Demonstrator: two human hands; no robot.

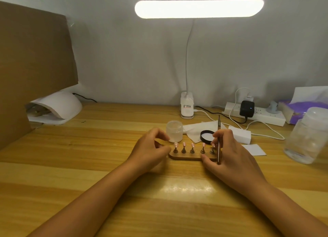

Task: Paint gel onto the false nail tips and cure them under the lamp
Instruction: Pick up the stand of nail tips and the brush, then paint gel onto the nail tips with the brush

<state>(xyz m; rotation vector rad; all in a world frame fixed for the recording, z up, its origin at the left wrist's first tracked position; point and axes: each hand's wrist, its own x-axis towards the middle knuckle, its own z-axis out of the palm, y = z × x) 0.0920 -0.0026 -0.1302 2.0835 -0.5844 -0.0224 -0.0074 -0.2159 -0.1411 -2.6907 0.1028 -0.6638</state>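
The five pink nail tips point(192, 144) stand in a row on their wooden holder point(188, 157) mid-table, just before the open gel jar point(174, 131), so dipping is a short reach. My right hand point(230, 153) pinches the brush point(218, 123) upright at the holder's right end. My left hand point(150, 149) curls its fingers at the left end, probably to steady it; I cannot tell if it touches.
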